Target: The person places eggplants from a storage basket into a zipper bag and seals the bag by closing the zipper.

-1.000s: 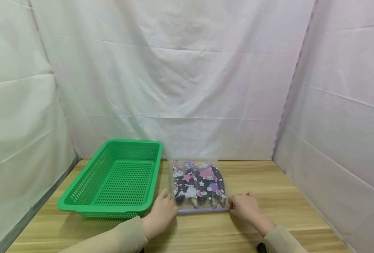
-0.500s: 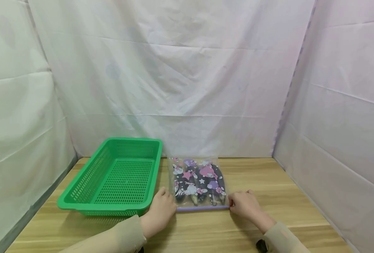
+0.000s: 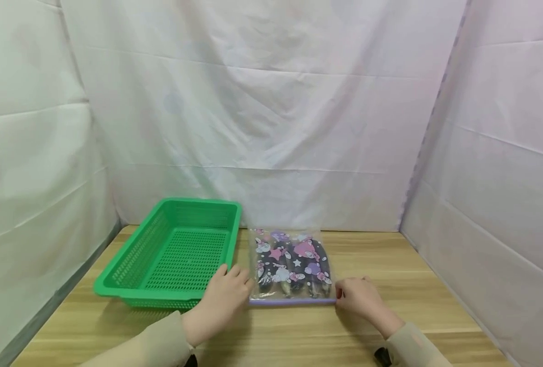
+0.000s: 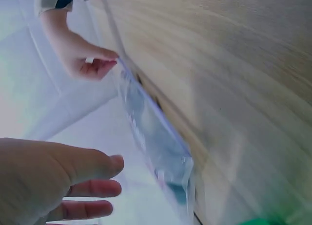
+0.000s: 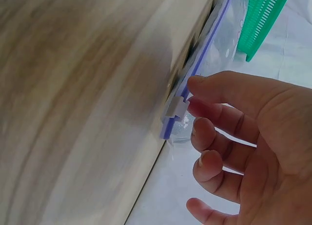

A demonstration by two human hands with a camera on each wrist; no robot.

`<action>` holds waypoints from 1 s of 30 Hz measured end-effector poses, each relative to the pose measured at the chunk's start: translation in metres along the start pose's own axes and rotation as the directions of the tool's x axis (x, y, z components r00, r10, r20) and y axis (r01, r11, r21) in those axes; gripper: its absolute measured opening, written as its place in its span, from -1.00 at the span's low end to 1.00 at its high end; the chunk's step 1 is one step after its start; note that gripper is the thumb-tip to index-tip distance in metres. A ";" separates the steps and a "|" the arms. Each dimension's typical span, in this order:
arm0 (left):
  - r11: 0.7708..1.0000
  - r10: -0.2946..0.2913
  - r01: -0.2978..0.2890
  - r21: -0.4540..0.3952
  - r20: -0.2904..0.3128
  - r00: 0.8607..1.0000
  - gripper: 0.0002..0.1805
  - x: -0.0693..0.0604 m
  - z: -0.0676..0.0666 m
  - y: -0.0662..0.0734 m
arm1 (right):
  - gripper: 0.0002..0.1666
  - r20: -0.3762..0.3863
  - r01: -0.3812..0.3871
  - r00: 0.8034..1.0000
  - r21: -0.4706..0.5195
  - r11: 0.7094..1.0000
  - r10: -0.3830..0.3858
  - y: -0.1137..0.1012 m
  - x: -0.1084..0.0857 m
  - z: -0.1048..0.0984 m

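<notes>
A clear slider zip bag (image 3: 294, 265) printed with pink, purple and white cartoon figures lies flat on the table. Several dark, long things show through it, their kind unclear. Its purple zip strip (image 3: 291, 302) faces the person. At the strip's right end, my right hand (image 3: 357, 298) pinches the edge between thumb and forefinger, just beside a whitish slider (image 5: 175, 108). My left hand (image 3: 223, 295) is by the bag's left front corner, near the green basket. In the left wrist view, the fingers (image 4: 95, 188) of that hand are extended and apart from the bag.
To the left of the bag stands a green perforated plastic basket (image 3: 110, 291), with nothing seen inside. Pale cloth (image 3: 271, 117) hangs behind and on both sides of the wooden table (image 3: 409, 306).
My left hand has let go of the bag's left front corner and shifted left, its fingers loosened. The right hand stays at the right corner. The head view has shifted slightly.
</notes>
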State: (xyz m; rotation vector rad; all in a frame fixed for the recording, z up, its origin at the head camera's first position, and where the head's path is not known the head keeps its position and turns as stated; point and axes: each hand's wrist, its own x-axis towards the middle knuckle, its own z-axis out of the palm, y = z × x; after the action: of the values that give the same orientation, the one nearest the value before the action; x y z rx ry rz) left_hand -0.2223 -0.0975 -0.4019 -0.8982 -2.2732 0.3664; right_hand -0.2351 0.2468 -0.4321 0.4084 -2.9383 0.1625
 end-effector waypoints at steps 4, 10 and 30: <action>0.995 -0.046 0.047 -0.088 0.019 0.999 -0.59 -0.007 -0.006 -0.014 | -0.74 -0.011 -0.003 1.000 -0.007 1.000 0.003 0.003 0.003 -0.002; 0.973 -0.121 0.129 -0.192 0.049 0.991 -0.37 -0.017 -0.008 -0.025 | -0.71 -0.009 -0.002 1.000 -0.007 1.000 0.002 0.008 0.006 -0.003; 0.983 -0.108 0.107 -0.148 0.005 0.994 -0.54 -0.017 -0.005 -0.027 | -0.72 -0.024 -0.024 0.999 0.037 0.999 0.025 0.010 0.011 -0.014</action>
State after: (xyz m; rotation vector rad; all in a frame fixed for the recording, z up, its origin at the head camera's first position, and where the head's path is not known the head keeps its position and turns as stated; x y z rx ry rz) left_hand -0.2230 -0.1288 -0.3942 -0.8439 -2.3589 0.1493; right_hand -0.2460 0.2554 -0.4173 0.3726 -2.9216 0.2237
